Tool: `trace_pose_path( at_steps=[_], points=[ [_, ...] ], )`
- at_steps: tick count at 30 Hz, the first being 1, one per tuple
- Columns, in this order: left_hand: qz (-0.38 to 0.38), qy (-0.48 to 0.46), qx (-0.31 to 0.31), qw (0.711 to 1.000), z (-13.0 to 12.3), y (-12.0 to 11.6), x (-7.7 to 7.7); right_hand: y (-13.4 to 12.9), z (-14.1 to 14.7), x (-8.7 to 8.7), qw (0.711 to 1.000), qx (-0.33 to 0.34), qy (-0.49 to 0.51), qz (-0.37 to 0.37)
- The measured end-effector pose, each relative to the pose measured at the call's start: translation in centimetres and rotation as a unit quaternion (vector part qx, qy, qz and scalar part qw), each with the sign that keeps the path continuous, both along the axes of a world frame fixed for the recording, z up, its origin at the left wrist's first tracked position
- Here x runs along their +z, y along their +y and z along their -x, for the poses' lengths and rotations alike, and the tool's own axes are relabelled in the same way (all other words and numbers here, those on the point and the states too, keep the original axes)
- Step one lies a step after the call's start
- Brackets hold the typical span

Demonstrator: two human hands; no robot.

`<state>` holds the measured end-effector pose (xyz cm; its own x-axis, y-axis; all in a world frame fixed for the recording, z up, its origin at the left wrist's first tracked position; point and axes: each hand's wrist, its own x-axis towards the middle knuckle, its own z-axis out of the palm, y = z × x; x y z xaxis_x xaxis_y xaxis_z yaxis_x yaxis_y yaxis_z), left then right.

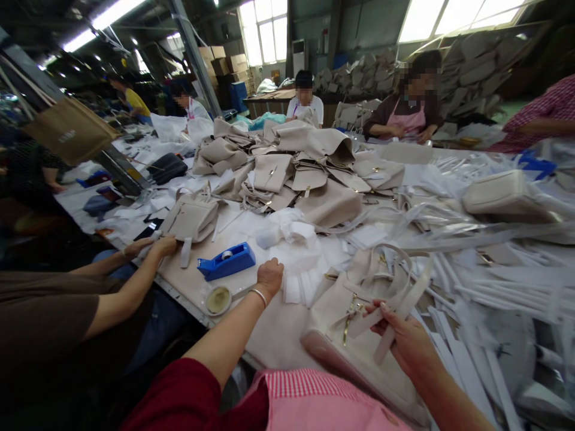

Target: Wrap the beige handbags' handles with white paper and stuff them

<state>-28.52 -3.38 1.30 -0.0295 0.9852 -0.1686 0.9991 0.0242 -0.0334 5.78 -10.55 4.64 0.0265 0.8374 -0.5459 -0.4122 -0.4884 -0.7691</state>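
My left hand (270, 278) is closed above the table, its fingers curled by a stack of small white sheets (300, 288). Whatever those fingers hold, if anything, is hidden. To its left stand a blue tape dispenser (229, 261) and a small round dish (218, 300). My right hand (402, 338) pinches a pale beige bag strap (411, 293) between thumb and fingers. Beneath that strap, a beige handbag (335, 323) with gold-coloured metal fittings lies right in front of me, its handles looping up behind my right hand.
A large heap of beige bags (309, 173) fills the table's middle. White strips (485, 299) and clear plastic spread on the right. A co-worker's hands (164, 245) are close on the left, beside another bag (191, 218). A metal post (121, 170) rises at left.
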Motion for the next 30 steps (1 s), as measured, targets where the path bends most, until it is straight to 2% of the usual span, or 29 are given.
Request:
trace_pose_path(
  at_steps=[6, 10, 14, 22, 26, 30],
  points=[
    [-0.015, -0.002, 0.013, 1.0, 1.5, -0.3, 2.6, 0.0, 0.4, 0.5, 1.0, -0.002, 0.004, -0.006],
    [0.008, -0.013, 0.028, 0.999, 2.5, 0.4, 3.1, -0.2, 0.8, 0.9, 1.0, -0.006, 0.004, -0.01],
    [0.028, -0.016, 0.011, 0.999, 2.2, 0.5, 2.2, -0.5, 0.7, 1.2, 1.0, 0.005, 0.003, -0.011],
    [0.066, 0.005, 0.012, 0.998, 0.0, 0.6, -1.1, -0.7, 0.0, 1.3, 1.0, 0.001, -0.004, -0.008],
    [0.071, 0.01, 0.009, 0.997, -0.2, 0.7, -1.6, -0.6, 0.0, 0.8, 1.0, 0.003, -0.002, -0.006],
    [0.049, 0.005, -0.003, 0.999, -0.1, 0.5, -1.4, -0.3, 0.3, 0.8, 1.0, 0.005, 0.006, -0.008]
  ],
)
